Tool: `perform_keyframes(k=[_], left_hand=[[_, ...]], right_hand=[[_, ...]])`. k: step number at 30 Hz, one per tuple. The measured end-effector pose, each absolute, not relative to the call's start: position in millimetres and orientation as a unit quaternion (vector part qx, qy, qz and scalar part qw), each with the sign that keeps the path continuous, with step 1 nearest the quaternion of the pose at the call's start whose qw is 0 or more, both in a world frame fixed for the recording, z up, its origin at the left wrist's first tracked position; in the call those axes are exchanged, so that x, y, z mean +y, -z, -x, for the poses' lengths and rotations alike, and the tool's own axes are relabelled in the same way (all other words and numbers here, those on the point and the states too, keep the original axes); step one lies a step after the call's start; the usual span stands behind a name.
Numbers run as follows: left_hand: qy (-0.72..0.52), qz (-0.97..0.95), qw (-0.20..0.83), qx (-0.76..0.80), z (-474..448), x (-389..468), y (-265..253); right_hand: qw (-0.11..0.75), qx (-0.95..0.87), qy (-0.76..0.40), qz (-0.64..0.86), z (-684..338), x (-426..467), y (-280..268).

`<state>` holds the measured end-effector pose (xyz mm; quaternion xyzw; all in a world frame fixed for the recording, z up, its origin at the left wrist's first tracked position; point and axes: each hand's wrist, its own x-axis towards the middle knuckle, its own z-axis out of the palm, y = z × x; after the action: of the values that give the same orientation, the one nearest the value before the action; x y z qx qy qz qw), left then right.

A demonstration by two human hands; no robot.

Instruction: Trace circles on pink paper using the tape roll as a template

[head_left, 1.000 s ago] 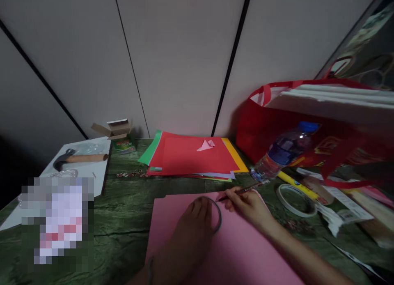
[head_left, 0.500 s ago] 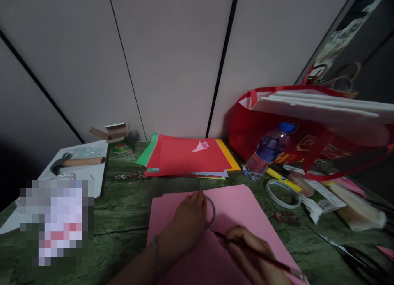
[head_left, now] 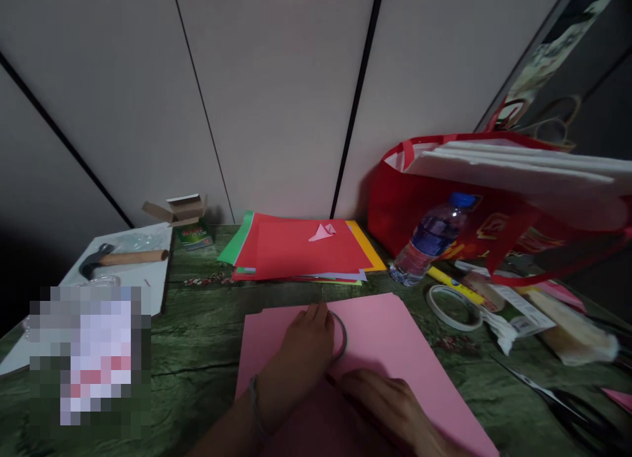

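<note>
A sheet of pink paper [head_left: 395, 338] lies in front of me, with a thin grey ring [head_left: 342, 333] flat on it. My left hand [head_left: 309, 338] presses down on the ring's left side, fingers together and covering much of it. Below the ring, my right hand [head_left: 382, 398] is closed around a dark red pencil [head_left: 332, 379]. Most of the pencil is hidden under that hand; its tip is near the ring's lower edge, and I cannot tell whether it touches the paper.
Coloured paper sheets [head_left: 306, 249] are stacked behind. On the right are a water bottle [head_left: 429, 240], a red bag [head_left: 395, 207], a tape roll [head_left: 454, 307] and black-handled scissors [head_left: 557, 398]. A hammer [head_left: 123, 258] rests on a white board [head_left: 157, 272] at left, near a small open box [head_left: 192, 233].
My right hand and the pencil have moved left, under the ring, and the pencil's rear end is now out of sight. My left hand stays on the ring.
</note>
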<state>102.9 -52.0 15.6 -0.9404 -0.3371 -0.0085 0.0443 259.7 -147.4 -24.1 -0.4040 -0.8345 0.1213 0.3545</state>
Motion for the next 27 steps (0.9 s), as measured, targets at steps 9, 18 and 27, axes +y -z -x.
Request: perform_keyframes(k=[9, 18, 27], left_hand=[[-0.002, 0.939, 0.034, -0.343, -105.9, -51.5, -19.0], [-0.009, 0.940, 0.016, -0.341, -104.5, -52.6, -26.0], [0.005, 0.938, -0.031, -0.346, -103.5, -50.0, -24.2]], right_hand=[[0.350, -0.836, -0.121, 0.405, -271.3, -147.6, 12.3], [0.331, -0.797, -0.180, 0.472, -283.1, -147.2, -7.0], [0.339, -0.778, -0.188, 0.495, -290.4, -139.4, -6.8]])
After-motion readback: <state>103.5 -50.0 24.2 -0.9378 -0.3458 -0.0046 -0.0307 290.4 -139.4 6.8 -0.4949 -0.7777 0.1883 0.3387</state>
